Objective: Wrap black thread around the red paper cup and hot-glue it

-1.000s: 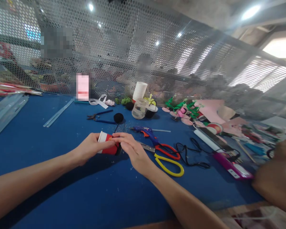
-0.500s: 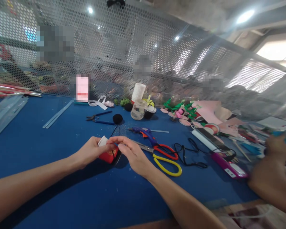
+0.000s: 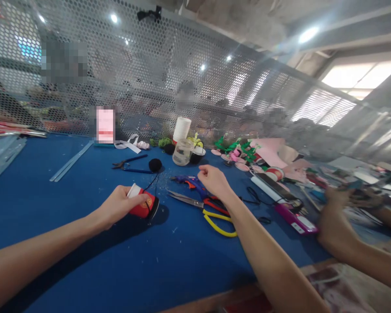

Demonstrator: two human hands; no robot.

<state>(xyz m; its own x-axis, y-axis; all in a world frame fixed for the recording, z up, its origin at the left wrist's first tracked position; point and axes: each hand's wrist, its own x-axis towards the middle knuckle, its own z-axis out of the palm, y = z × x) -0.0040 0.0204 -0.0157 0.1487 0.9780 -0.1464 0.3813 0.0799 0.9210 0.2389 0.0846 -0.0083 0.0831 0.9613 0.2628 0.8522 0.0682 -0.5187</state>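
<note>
My left hand (image 3: 119,204) is closed around a red paper cup (image 3: 142,208) with a white rim and a gold mark. The cup lies tilted, its dark end to the right. A black strand runs between it and a black yarn ball (image 3: 155,165) behind. My right hand (image 3: 214,179), fingers curled in, is over the handle end of a blue glue gun (image 3: 187,179); what its fingers hold, if anything, is hidden. Beneath my right wrist lie scissors (image 3: 218,222) with red and yellow handles, blades pointing left. Blue-handled pliers (image 3: 130,165) rest left of the ball.
A clear plastic jar (image 3: 182,153) and stacked white cups (image 3: 181,128) stand at the back. Rightward are green and pink craft pieces (image 3: 236,152), a purple power strip (image 3: 295,219) and a co-worker's hands (image 3: 337,208). A perforated metal screen (image 3: 143,74) borders the blue table (image 3: 84,269).
My right hand has left the red cup and moved right to the glue gun, its fingers now curled. My left hand still holds the cup. The view has shifted slightly.
</note>
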